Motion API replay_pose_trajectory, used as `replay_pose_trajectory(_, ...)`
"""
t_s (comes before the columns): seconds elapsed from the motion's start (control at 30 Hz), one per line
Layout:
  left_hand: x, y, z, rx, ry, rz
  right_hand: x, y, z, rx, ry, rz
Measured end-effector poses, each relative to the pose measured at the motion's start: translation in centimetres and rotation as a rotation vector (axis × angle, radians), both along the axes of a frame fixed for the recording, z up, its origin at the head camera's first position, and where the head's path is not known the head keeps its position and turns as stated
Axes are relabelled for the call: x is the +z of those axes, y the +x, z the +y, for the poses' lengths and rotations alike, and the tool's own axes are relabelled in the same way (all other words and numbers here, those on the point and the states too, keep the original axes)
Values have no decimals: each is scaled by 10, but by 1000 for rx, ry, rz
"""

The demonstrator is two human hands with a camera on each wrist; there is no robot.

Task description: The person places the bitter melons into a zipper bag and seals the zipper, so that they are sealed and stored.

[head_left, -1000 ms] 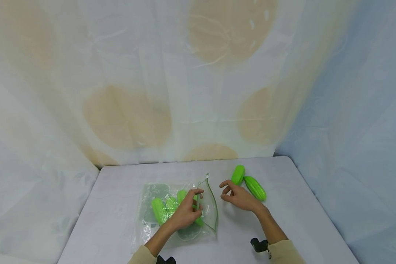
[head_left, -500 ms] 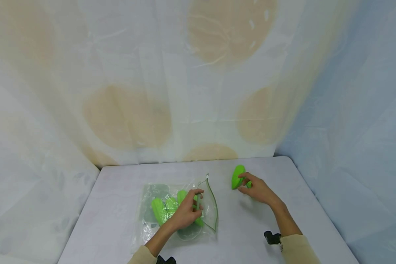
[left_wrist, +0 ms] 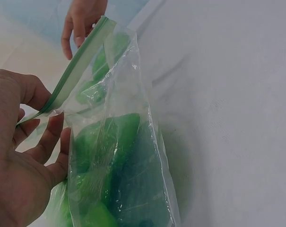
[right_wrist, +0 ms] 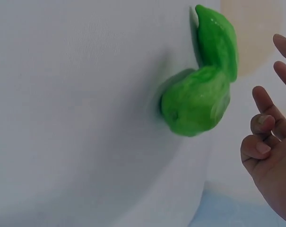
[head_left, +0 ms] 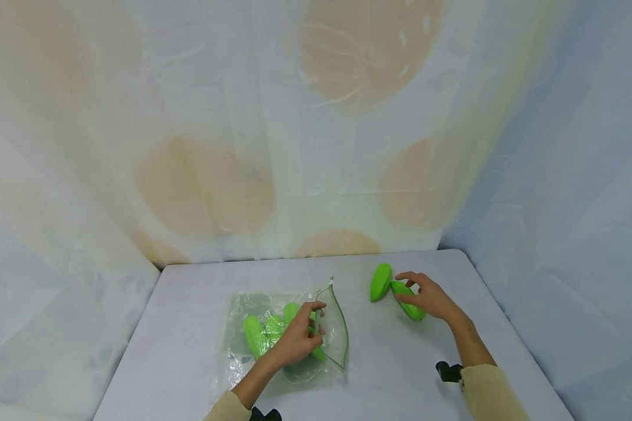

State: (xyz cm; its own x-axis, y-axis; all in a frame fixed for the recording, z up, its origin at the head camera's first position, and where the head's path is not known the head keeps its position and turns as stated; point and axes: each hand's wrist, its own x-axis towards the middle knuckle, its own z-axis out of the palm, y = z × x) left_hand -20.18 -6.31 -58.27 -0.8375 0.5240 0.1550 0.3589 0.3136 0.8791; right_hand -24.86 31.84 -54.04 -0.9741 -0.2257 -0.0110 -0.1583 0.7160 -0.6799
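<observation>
My left hand [head_left: 294,340] pinches the open mouth of a clear zip bag [left_wrist: 154,156], holding up its green zip edge [left_wrist: 79,61]. Several bright green gourd-like vegetables [head_left: 254,335] lie inside the bag, partly hidden by that hand. On the right, my right hand [head_left: 435,300] hovers over a green ribbed gourd-like vegetable [head_left: 415,311], thumb and fingers spread on either side of it. A second green gourd-like vegetable [head_left: 381,282] lies at its far left end. In the right wrist view the fingers [right_wrist: 263,101] stand apart from both.
The bag lies on a white table [head_left: 189,316] with rounded far corners. A patterned curtain [head_left: 326,193] hangs along the back edge, and a bluish sheet [head_left: 569,234] borders the right side.
My right hand has moved right, from beside the left loose gourd-like vegetable to over the right one. The left hand and the bag have stayed in place.
</observation>
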Motion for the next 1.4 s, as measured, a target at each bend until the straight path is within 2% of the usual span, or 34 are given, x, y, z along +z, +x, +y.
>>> replay_pose_trajectory(0.23,2,0,0,2,-15,-2,-6,-1,13,-13,5,-60)
replay_pose_trajectory(0.57,3,1,1,-3,-11,-7,-21,-3,27,13,19,-80)
replay_pose_trajectory(0.97,4,2,1,-1,-15,-8,-31,-4,26,-30,16,-202)
replay_pose_trajectory(1.4,2,1,1,6,-22,0,-35,-1,25,-40,-15,-225)
